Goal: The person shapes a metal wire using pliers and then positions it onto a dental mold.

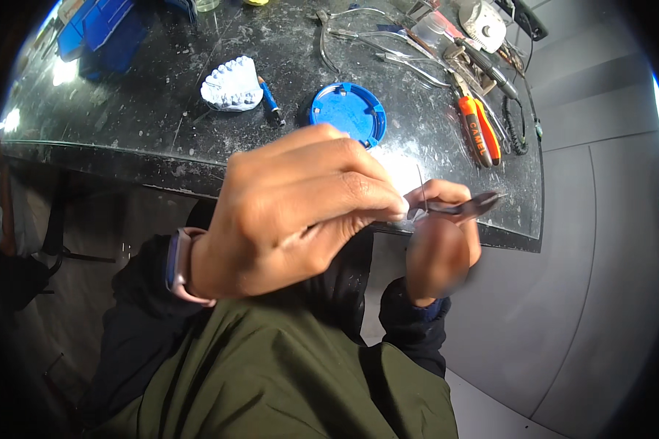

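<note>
My left hand [293, 208] is closed in a pinch, thumb and fingertips together, at the near edge of the table. A thin metal wire [420, 178] stands up just beside those fingertips. My right hand [443, 249], partly blurred, is wrapped round dark pliers [478, 205] whose jaws reach toward the pinched fingers and the wire. Where exactly the wire meets jaws or fingers is too small to make out. Beyond my left hand lie a blue round dish [346, 113], a white plaster dental cast [231, 86] and a blue pencil [270, 97].
Orange-handled pliers [479, 132] lie at the right of the dusty dark table [154, 110]. Several metal pliers [414, 67] are spread at the back, near a handpiece [490, 69] with a coiled cord and a white device [483, 24]. Blue boxes [95, 29] stand back left.
</note>
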`<state>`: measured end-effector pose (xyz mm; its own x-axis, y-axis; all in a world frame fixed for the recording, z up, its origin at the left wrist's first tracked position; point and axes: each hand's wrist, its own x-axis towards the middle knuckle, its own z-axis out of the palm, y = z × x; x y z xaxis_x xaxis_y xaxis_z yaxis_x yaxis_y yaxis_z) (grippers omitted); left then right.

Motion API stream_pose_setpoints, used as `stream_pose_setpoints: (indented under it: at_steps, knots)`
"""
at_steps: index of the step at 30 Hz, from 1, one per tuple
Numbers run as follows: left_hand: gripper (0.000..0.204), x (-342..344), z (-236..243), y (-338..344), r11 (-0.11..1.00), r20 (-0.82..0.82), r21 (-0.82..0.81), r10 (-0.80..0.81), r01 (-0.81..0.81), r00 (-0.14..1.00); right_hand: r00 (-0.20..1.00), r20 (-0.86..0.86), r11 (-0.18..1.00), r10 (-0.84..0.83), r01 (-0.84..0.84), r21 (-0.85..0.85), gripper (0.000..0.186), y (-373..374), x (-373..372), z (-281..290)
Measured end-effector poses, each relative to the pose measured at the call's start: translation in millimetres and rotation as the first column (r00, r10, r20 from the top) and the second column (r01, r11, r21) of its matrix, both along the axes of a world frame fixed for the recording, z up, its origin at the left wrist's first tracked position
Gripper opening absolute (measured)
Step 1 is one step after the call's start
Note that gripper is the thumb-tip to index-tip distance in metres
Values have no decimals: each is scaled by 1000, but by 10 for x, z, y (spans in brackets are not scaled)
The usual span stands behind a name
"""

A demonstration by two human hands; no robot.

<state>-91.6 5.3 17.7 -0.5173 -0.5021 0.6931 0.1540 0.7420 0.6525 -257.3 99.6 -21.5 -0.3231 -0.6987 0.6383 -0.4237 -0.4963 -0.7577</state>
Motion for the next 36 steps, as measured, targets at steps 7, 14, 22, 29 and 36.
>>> stream_pose_setpoints:
  at_steps: [7, 14, 22, 29, 36]
  knots:
    - [16, 184, 25, -222, 964, 285, -233, -60, 130, 957, 919, 9, 916, 395, -394, 75, 41, -78, -116, 319]
    - [11, 106, -76, -496, 716, 126, -698, 72, 37, 989, 922, -353, 983, 157, -179, -30, 26, -193, -22, 363]
    - [11, -184, 442, -1401, -211, 125, -967, 89, 142, 988, 829, -531, 983, -177, 119, -141, 14, -200, -210, 278]
    - [8, -215, 471, -1482, -244, 105, -964, 25, 108, 994, 774, -602, 980, -198, 155, -124, 15, -217, -294, 286]
    - [48, 442, 375, -1469, 808, 596, -577, 316, 120, 738, 873, -445, 980, -199, 190, -67, 20, -301, -397, 345]
